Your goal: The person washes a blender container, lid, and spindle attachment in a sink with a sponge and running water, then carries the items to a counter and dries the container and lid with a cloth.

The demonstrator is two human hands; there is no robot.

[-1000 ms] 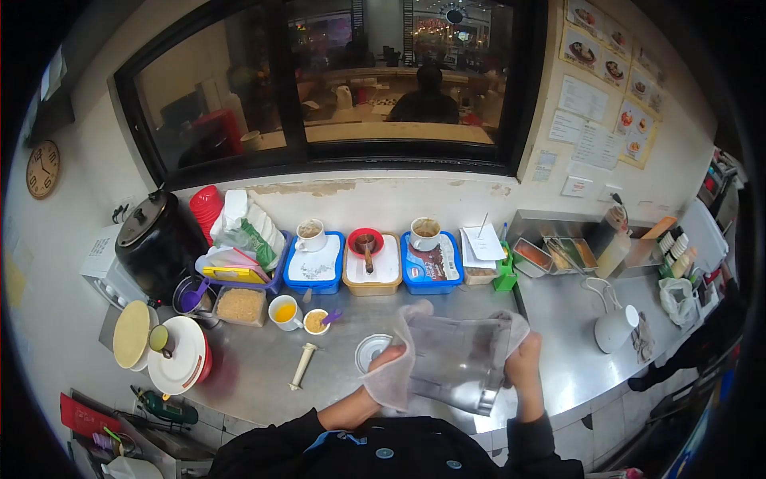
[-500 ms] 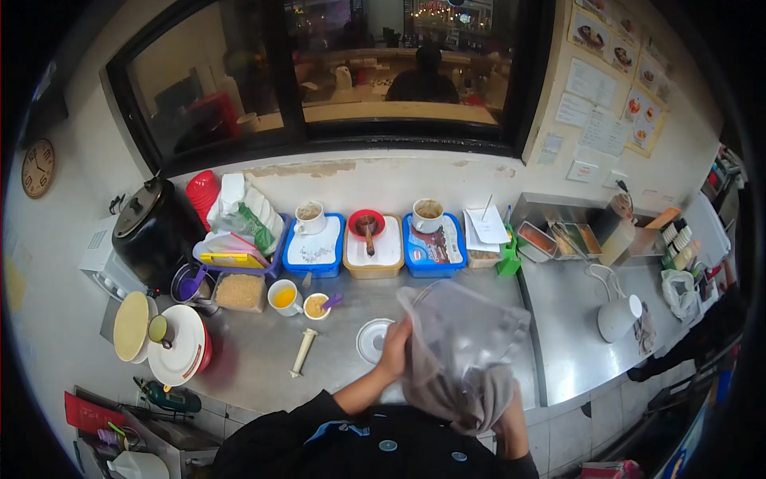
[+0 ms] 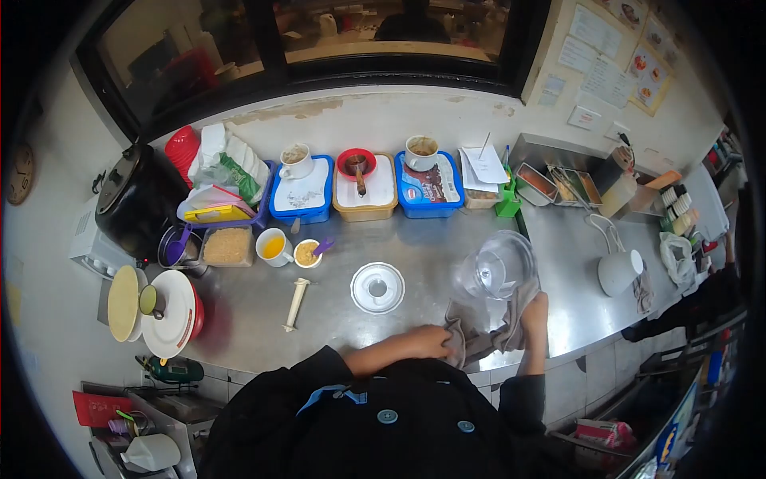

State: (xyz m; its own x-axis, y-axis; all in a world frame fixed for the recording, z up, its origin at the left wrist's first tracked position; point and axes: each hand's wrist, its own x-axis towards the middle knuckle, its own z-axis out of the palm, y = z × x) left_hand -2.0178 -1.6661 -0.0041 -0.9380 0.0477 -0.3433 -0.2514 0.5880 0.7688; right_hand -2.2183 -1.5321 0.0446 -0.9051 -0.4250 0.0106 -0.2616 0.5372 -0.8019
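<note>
A grey-brown cloth (image 3: 488,342) stretches between my two hands at the counter's front edge. My left hand (image 3: 431,342) is closed on the cloth's left end. My right hand (image 3: 535,315) grips its other end, near the lower right side of a see-through plastic container (image 3: 504,267). That container rests on the counter just beyond the cloth; whether my right fingers also touch it, I cannot tell. A white round lid with a central hole (image 3: 377,287) lies flat to the left. Further left is a cream-coloured stick with a flared end (image 3: 296,305).
Along the wall stand tubs with blue and tan rims (image 3: 365,206), topped with cups and a red bowl. A mug of yellow liquid (image 3: 274,247) and a crumb-filled box (image 3: 227,247) sit at left. A white corded appliance (image 3: 619,271) stands on the right counter.
The see-through container has gone from being held up to resting on the counter. My left hand has left its side and now holds the cloth. The view has tilted downward.
</note>
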